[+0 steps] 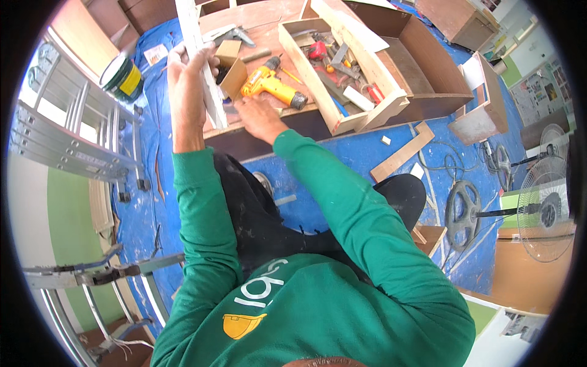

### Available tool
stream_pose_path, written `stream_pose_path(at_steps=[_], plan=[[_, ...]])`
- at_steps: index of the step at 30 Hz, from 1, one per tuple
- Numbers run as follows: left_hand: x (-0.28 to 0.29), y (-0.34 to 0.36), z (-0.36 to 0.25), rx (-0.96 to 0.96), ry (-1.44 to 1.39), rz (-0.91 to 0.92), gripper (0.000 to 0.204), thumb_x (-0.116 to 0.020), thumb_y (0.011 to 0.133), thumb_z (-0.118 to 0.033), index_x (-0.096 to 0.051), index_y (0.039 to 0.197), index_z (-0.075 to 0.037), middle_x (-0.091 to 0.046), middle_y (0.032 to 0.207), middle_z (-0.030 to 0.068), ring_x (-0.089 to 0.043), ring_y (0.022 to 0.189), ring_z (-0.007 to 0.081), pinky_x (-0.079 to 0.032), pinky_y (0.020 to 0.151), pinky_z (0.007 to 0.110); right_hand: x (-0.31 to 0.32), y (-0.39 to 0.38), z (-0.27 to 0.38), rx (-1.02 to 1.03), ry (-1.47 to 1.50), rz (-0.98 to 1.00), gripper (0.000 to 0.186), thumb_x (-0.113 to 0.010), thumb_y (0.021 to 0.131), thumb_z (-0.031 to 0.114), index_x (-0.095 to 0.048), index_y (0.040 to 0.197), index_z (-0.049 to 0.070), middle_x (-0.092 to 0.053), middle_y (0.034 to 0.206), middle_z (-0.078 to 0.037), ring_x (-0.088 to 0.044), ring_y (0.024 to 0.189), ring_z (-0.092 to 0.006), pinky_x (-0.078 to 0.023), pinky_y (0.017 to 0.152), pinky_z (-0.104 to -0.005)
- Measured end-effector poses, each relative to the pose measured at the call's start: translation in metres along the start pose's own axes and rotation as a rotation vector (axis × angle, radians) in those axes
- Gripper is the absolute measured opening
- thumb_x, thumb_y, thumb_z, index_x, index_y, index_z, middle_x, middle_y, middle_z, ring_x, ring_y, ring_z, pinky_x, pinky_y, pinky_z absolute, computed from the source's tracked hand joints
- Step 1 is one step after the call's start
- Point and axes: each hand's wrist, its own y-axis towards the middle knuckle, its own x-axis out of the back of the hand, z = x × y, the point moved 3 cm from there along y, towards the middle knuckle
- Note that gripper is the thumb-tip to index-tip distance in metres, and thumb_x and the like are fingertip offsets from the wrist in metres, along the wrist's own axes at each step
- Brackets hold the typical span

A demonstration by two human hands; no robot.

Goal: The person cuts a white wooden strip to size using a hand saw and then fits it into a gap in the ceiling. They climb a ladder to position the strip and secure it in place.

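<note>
My left hand (188, 70) is closed around a long, white-smeared strip (214, 109), which stands tilted over the near left corner of a wooden worktop (263, 44). Low on the same worktop, my right hand (260, 116) has its fingers bent together; what they grip, if anything, is hidden. Just beyond that hand lies a yellow cordless drill (272, 85), its dark chuck pointing away. Between the strip and the drill sits a small open cardboard box (234, 78). Farther back lies a grey caulking gun-like tool (235, 35).
An open wooden tray (335, 121) of mixed hand tools stands right of the drill. Left are a dark bucket (122, 78) with a yellow label and an aluminium ladder (67, 134). Fans (548, 210), cables and a loose board (403, 151) occupy the blue-sheeted floor (342, 183) at right.
</note>
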Motion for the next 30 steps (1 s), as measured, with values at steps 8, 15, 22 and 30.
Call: stream_pose_path(at_steps=[8, 15, 22, 30], plan=[[0.009, 0.000, 0.065, -0.113, 0.049, -0.051, 0.051, -0.074, 0.095, -0.019, -0.050, 0.136, 0.001, -0.060, 0.126, 0.0122, -0.058, 0.114, 0.0189, -0.044, 0.103, 0.034, 0.038, -0.022, 0.001, -0.132, 0.165, -0.295, 0.021, -0.067, 0.093, 0.012, -0.065, 0.111, 0.001, -0.060, 0.111, -0.015, -0.060, 0.111, -0.0346, -0.048, 0.093, -0.0471], [-0.067, -0.025, 0.046, -0.160, 0.055, 0.138, 0.041, -0.070, 0.100, -0.027, -0.058, 0.128, 0.000, -0.063, 0.106, 0.0050, -0.058, 0.096, 0.0132, -0.047, 0.087, 0.030, 0.189, -0.207, -0.035, -0.629, 0.363, -0.589, 0.028, -0.070, 0.096, 0.009, -0.065, 0.122, 0.000, -0.068, 0.096, -0.013, -0.068, 0.086, -0.0230, -0.055, 0.076, -0.0359], [-0.236, -0.125, 0.019, -0.474, 0.145, 0.781, 0.054, -0.058, 0.108, -0.034, -0.050, 0.149, -0.001, -0.064, 0.128, 0.0119, -0.060, 0.117, 0.0217, -0.044, 0.107, 0.036, 0.365, -0.457, 0.061, -0.947, -0.160, -0.994, 0.022, -0.068, 0.098, 0.009, -0.067, 0.119, 0.000, -0.070, 0.097, -0.010, -0.069, 0.090, -0.0183, -0.055, 0.078, -0.0320], [-0.419, -0.251, 0.031, -0.437, 0.128, 1.309, 0.059, -0.061, 0.105, -0.050, -0.058, 0.145, -0.007, -0.069, 0.117, 0.0112, -0.063, 0.108, 0.0193, -0.047, 0.101, 0.035, 0.315, -0.708, 0.215, -1.852, -0.506, -0.851, 0.032, -0.072, 0.095, 0.016, -0.066, 0.118, -0.004, -0.073, 0.109, -0.028, -0.072, 0.092, -0.0407, -0.056, 0.082, -0.0454]])
